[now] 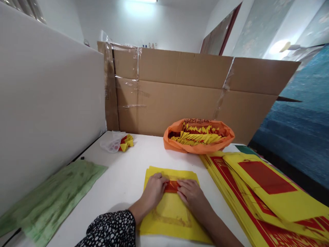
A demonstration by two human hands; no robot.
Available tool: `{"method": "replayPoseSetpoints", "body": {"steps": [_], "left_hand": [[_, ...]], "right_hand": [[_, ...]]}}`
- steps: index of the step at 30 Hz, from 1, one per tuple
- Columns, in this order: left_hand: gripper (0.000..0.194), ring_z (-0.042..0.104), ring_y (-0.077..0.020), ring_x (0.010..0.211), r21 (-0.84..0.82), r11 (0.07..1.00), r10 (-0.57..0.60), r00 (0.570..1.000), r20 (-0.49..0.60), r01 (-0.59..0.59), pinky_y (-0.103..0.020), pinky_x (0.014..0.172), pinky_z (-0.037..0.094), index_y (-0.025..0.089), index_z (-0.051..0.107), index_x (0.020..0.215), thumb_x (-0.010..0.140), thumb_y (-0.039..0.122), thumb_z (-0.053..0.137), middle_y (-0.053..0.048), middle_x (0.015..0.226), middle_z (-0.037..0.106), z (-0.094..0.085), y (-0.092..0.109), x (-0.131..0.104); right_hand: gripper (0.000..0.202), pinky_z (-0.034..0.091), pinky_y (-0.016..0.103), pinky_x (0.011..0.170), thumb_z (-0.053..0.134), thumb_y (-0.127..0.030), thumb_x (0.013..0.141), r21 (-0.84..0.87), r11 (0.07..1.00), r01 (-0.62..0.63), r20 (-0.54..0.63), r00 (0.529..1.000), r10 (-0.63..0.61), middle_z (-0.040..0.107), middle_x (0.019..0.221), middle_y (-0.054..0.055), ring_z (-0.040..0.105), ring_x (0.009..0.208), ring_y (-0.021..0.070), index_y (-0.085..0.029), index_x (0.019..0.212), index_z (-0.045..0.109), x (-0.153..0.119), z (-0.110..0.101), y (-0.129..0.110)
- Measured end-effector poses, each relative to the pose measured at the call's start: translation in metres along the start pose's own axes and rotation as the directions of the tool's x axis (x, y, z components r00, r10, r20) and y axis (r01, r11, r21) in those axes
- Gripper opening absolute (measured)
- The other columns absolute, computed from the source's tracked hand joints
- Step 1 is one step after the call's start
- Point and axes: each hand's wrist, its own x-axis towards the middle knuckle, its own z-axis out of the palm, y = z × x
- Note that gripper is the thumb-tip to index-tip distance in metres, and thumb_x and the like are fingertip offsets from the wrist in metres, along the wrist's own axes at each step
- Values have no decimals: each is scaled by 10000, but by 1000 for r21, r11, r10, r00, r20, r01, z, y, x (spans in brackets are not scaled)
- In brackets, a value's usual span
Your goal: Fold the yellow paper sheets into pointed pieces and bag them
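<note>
fingers (187, 184) on red strip (171, 187), ends hidden

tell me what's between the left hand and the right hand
The head view shows a red paper strip there, with the left hand and right hand touching its ends, above yellow paper.

A white table (120, 178), backed by taped cardboard (177, 85), forms a makeshift work corner in a room (177, 20), probably in a home, though the cardboard hides much of it. Printed yellow paper (282, 202) lies stacked near an orange bag (190, 148) of folded pieces (197, 139). Overhead, a tube light (141, 1) shines; at right rises a flower-patterned wall (264, 27).
</note>
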Motion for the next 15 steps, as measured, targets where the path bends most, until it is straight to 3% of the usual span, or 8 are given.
{"method": "replayPoseSetpoints", "body": {"steps": [6, 15], "left_hand": [[298, 530, -189, 760, 79, 997, -5, 1000, 6, 4, -284, 698, 365, 220, 739, 962, 871, 94, 485, -46, 805, 588, 3, 2, 1], [302, 527, -183, 737, 116, 993, 7, 1000, -11, -5, -284, 685, 370, 210, 733, 1023, 917, 144, 458, -51, 813, 585, 9, -2, 3]], "right_hand": [[151, 496, 406, 863, 535, -113, 888, -14, 1000, 1, -18, 1000, -2, 733, 1059, 59, 675, 961, 226, -203, 835, 644, -2, 7, 1], [160, 523, 410, 894, 529, -110, 894, -40, 999, -17, 37, 999, 19, 715, 1121, 80, 656, 1069, 239, -193, 950, 653, -2, 7, 3]]}}
